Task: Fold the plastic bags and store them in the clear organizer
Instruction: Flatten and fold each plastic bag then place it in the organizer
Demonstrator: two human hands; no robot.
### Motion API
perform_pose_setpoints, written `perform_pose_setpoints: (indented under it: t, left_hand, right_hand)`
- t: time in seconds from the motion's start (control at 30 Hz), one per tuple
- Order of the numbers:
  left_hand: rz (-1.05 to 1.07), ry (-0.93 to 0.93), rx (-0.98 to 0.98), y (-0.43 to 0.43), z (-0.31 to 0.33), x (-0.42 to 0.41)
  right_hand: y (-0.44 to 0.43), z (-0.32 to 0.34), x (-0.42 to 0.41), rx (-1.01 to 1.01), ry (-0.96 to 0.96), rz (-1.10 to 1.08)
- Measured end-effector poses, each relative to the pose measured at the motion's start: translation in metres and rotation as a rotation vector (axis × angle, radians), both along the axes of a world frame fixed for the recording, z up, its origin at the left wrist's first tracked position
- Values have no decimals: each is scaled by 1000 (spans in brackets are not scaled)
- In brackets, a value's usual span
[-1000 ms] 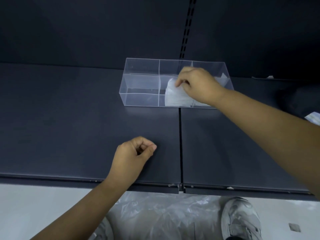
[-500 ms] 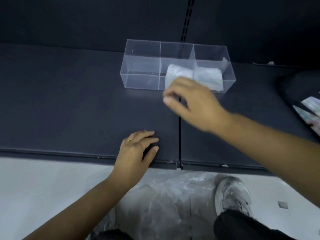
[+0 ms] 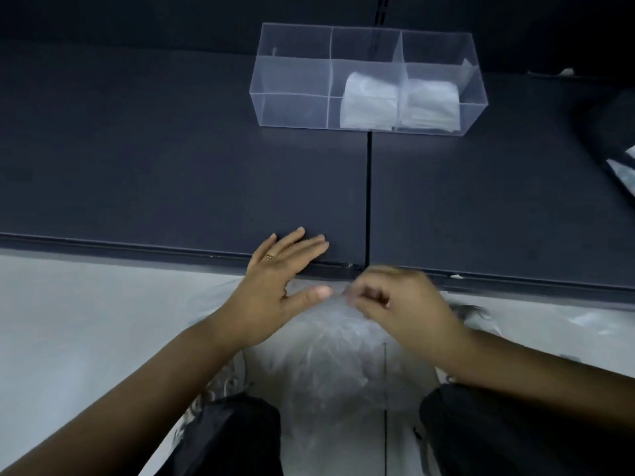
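Observation:
The clear organizer (image 3: 292, 75) stands at the back of the dark shelf and has three compartments. A folded white bag (image 3: 369, 101) fills the middle compartment and another folded bag (image 3: 431, 103) the right one; the left compartment holds nothing. Loose clear plastic bags (image 3: 330, 359) lie heaped on the floor between my legs. My left hand (image 3: 278, 290) is spread with straight fingers over the shelf's front edge. My right hand (image 3: 398, 307), blurred, has its fingers curled just above the top of the heap; whether it pinches the plastic is unclear.
The dark shelf (image 3: 171, 173) has a seam running front to back near its middle. A dark object with a pale printed patch (image 3: 618, 166) lies at the far right. Below the shelf edge is pale floor (image 3: 86, 321), with my dark trouser legs and white shoes.
My right hand left the organizer, where the middle bag now sits, and came down to the heap on the floor. My left hand uncurled and slid back to the shelf edge. The view tilted down.

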State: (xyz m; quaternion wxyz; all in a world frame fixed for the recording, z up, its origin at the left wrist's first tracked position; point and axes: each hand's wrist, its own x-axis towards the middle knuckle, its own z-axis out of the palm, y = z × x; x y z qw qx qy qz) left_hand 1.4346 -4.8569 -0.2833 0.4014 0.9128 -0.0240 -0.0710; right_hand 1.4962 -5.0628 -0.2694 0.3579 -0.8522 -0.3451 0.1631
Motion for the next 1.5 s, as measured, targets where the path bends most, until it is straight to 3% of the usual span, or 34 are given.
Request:
perform_pose_setpoints:
  t: [0.07,0.13,0.23,0.37,0.47,0.57,0.63,0.67,0.73,0.77,0.83,0.9,1.0,1.03,1.13,1.2,1.27,1.37,1.5]
  left_hand:
    - [-32,98,-94,-5,10,1]
    - [4,138,-226,-11,16,6]
    - [252,109,-492,-11,30,22]
    - [597,127,-657,3,37,46]
    - [741,133,-637,5,32,57]
    - [861,91,-625,4,27,63]
    - [917,10,-460,6,25,61]
    - [893,-72,-267,7,24,57]
    - [573,-324,73,4,29,48]
    - [337,-384,153,-2,33,46]
    - [-44,-308,162,-22,37,46]
    - [-153,-227,88,-35,30,46]
    - [152,-40,-316,-31,35,50]
    - [276,9,-451,-27,37,51]
    - [434,24,-594,-23,46,54]
    - [503,5,-695,-31,53,53]
    - [573,19,-847,-41,60,52]
    - [543,104,-1065,-50,68,48]
    - [577,74,-1047,-47,68,48]
  right_hand:
    - [1,24,17,145,264,-163]
    - [-2,44,40,279,405,-258]
    - [-11,59,76,325,369,-409]
    - [-24,58,111,331,213,-563]
    - [-33,65,100,290,-22,-355]
    - [-36,58,69,62,-8,6]
    - [-39,43,56,-116,-56,115]
    - [-40,35,52,-173,-116,118]
    - [-40,20,49,-183,-193,45]
    - [-40,14,49,-155,-191,-8]
    - [-37,4,53,-82,-133,-77]
    - [-36,1,59,30,26,-93]
    - [-36,13,68,181,330,-151]
    - [-37,16,71,198,346,-203]
    - [-41,33,74,125,-27,-462]
    - [-34,55,61,236,-160,-502]
    - [-19,71,40,287,-136,-370]
    - [-2,63,20,120,-14,-273]
    - [-1,52,33,272,187,-432]
